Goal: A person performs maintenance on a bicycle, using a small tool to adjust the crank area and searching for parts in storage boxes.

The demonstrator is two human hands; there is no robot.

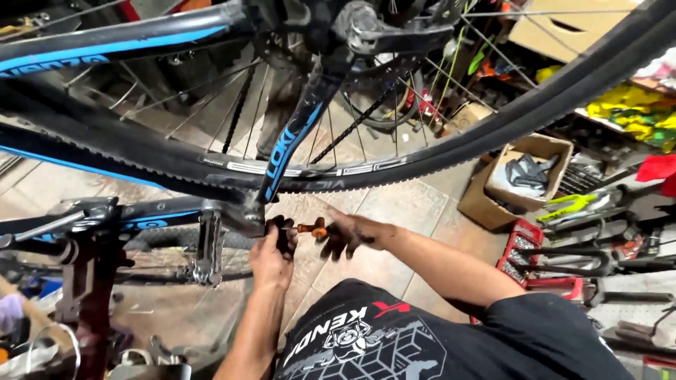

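Head view looks down past a black and blue bike frame (141, 39) that hangs upside down, clamped in a dark repair stand (88, 267) on the left. Held up like that, the bike's low parts sit right at hand height, so the person can get at them without bending to the floor.

Both hands meet just under the spot where the frame tubes join, near the pedal (205, 250). The left hand (271, 253) is curled shut around a small dark part right at that joint, most likely to keep it from slipping or turning. The right hand (348, 236) is closed around the orange handle of a small tool (313, 228). The tool lies flat and points left, toward the left hand, so its tip goes straight into the part. I cannot see the tip; the left fingers hide it.

A big wheel with a black tyre (535, 105) curves across the top, and the chain (352, 127) hangs behind the spokes, out of the way of the hands.

On the right, an open cardboard box (524, 176) sits on the tiled floor (394, 211). A red tray of small metal bits (521, 250) and other tools lie close by, easy to reach.
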